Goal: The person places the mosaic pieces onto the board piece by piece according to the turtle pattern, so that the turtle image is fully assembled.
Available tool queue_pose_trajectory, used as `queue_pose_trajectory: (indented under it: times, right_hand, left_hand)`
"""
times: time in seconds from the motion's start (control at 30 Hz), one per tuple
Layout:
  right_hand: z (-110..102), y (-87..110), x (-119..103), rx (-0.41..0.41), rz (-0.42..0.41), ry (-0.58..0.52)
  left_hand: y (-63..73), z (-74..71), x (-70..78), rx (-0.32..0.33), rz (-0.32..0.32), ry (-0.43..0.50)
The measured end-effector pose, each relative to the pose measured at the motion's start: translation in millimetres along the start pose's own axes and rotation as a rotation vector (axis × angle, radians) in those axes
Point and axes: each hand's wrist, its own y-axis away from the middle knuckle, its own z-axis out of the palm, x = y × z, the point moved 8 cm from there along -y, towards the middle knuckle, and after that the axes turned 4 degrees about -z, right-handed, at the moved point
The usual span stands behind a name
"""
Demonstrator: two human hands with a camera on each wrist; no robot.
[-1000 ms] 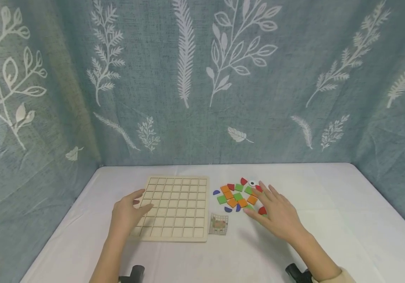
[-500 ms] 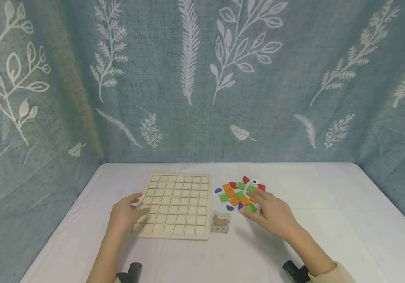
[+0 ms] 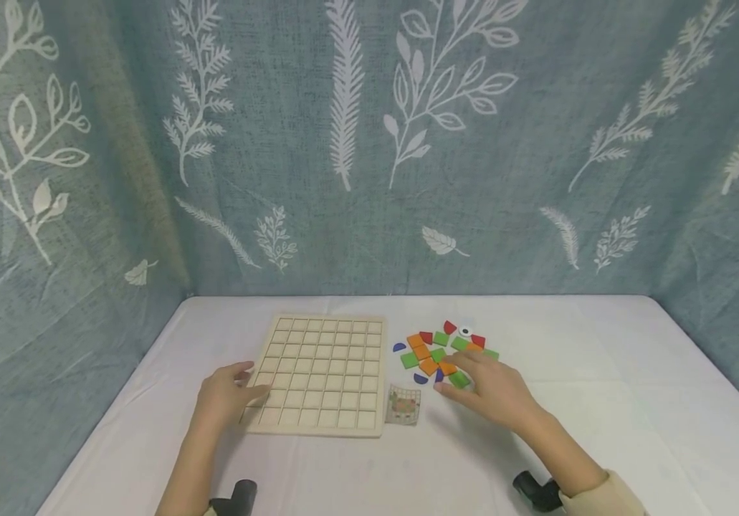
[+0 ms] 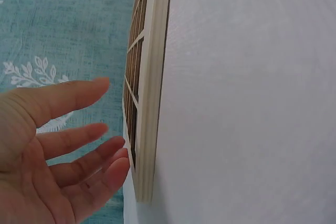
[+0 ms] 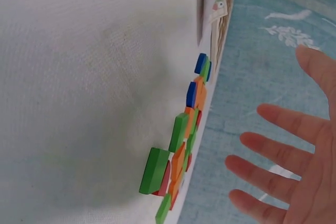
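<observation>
A pale wooden grid board (image 3: pixel 317 373) lies flat on the table, its square cells bare. My left hand (image 3: pixel 222 394) hovers by the board's left edge, fingers relaxed and holding nothing; in the left wrist view the fingertips (image 4: pixel 118 169) come close to the board's side. To the right of the board lies a loose cluster of flat green, orange, red and blue pieces, among them a green tile (image 3: pixel 410 360) and a blue half-round piece (image 3: pixel 421 378). Above the cluster's near right side my right hand (image 3: pixel 494 390) is spread loosely, nothing in it, hiding some pieces.
A small picture card (image 3: pixel 403 405) with a grid print lies between the board and the pieces. A white round eye piece (image 3: pixel 465 331) sits at the cluster's back. A white cloth covers the table (image 3: pixel 575 373), and a leaf-patterned curtain (image 3: pixel 369 244) hangs behind it.
My right hand has moved left and slightly nearer over the pieces, uncovering some at the right. My left hand has shifted slightly nearer along the board's edge.
</observation>
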Motion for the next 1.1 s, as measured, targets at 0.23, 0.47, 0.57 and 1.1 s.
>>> queue_pose_trajectory:
  times: [0.23,0.47,0.57,1.1]
  right_hand:
    - [0,0.5,4,-0.002,0.023,-0.011]
    - [-2,1.8,12,-0.030,0.082,-0.022]
    - [-4,2.1,14,-0.025,0.096,-0.020]
    - [-5,-5.9,32,-0.101,0.174,-0.100]
  left_hand:
    - [-0.8,2.3,-8.6,-0.038,-0.023,-0.003]
    - [-2.9,0.4,-12.3,-0.046,-0.019,0.013]
    - [-2.4,-0.3,-13.9,-0.037,-0.025,0.025]
    - [-5.2,-0.9,-15.1,-0.030,-0.017,0.017]
